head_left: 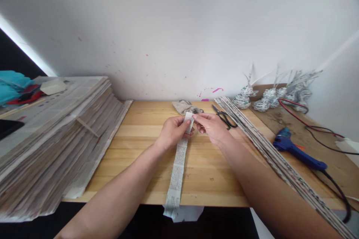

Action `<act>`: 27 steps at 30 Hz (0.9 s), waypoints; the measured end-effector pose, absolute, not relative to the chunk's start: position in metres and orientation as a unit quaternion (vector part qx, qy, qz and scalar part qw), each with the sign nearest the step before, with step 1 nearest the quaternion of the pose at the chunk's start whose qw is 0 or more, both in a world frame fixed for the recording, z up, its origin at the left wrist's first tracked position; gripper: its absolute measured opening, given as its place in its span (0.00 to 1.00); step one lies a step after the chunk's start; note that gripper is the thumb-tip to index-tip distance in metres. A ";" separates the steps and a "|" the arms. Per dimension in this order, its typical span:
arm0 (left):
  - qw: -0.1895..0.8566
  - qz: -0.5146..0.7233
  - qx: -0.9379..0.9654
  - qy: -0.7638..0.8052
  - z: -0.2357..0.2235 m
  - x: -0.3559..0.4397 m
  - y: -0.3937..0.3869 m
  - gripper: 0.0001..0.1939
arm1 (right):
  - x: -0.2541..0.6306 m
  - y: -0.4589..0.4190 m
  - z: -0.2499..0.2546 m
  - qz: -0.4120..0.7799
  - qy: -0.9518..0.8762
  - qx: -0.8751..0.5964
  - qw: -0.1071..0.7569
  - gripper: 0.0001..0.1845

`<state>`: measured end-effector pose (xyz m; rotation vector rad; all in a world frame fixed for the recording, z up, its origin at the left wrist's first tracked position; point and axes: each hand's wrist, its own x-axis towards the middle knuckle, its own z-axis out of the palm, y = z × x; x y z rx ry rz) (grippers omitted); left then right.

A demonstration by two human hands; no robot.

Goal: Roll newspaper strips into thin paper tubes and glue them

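Observation:
A long strip of newspaper (178, 168) runs from between my hands down over the table's front edge. My left hand (174, 130) pinches the strip near its upper end, thumb on top and fingers behind. On the other side, my right hand (211, 126) grips the strip's top right corner between thumb and index finger. Just behind the hands lies a small crumpled cloth pouch (182, 107). A pair of dark scissors (224, 117) rests right of my right hand, beside a bundle of rolled newspaper sticks (260, 149).
A tall stack of newspapers (70, 134) covers the left side, with a pale block (53, 86) and a blue bag (14, 85) on top. On the right, a blue glue gun (298, 153) with a cord lies near cardboard (333, 171). Woven paper figures (242, 99) stand by the wall.

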<state>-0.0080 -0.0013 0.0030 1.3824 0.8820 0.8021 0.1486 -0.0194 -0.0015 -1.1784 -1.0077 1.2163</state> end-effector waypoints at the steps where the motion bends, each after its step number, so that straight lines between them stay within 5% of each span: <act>1: 0.611 0.347 0.598 0.384 0.003 -0.008 -0.001 0.14 | 0.148 -0.019 -0.002 0.514 -0.421 -0.501 0.554 0.18; 27: 0.625 0.338 0.582 0.396 0.005 -0.007 -0.004 0.13 | 0.146 -0.019 -0.005 0.492 -0.409 -0.515 0.571 0.21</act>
